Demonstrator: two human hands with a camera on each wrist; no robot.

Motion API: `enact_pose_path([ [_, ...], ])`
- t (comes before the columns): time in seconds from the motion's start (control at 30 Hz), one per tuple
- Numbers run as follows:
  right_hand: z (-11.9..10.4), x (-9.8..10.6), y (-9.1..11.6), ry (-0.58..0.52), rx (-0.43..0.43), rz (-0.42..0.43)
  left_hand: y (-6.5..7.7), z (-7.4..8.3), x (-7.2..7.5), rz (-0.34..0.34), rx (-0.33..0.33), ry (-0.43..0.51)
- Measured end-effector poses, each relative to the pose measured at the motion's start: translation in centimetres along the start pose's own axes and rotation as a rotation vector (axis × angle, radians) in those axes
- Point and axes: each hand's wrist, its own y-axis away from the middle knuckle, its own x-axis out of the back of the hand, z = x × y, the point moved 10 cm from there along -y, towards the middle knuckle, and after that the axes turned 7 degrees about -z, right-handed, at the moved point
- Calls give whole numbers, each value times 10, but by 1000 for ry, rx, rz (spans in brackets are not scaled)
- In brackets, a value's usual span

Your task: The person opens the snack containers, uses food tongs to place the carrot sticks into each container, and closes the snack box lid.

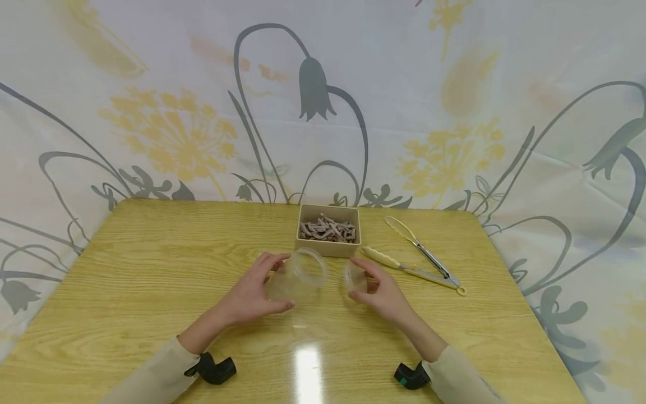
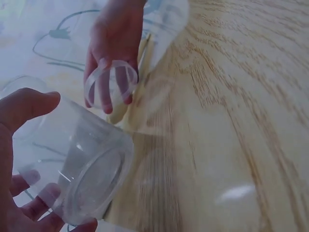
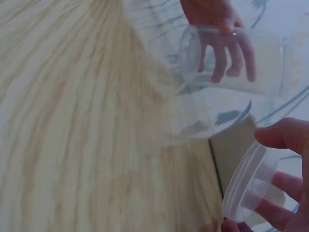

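My left hand [image 1: 254,292] grips a clear plastic jar [image 1: 298,278], tilted with its round mouth toward the right. In the left wrist view the jar [image 2: 82,159] shows see-through walls, and nothing is visible inside. A clear round lid [image 1: 355,279] is pinched on edge between the thumb and fingers of my right hand [image 1: 383,294], apart from the jar's mouth. The right wrist view shows the lid [image 3: 248,181] close up, its ridged rim facing the jar. Both hands are over the table in front of a beige box.
The beige box [image 1: 328,248] at the table's back holds a heap of greyish-brown, twig-like pieces [image 1: 328,229]. To its right lie open tongs [image 1: 429,264] with cream tips. A floral-patterned cloth [image 1: 313,140] hangs behind the wooden table [image 1: 166,269].
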Motion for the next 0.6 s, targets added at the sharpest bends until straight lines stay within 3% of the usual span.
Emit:
enact_pose_path([
  [0.13,8,5,5,49,-21,8,-1,-9,-3,-17,34,91],
  [0.3,14,13,10,109,-26,23,-3,-15,-7,-26,21,164],
  [0.6,19,18,11,126,13,-16,-6,-14,-9,-23,7,191],
])
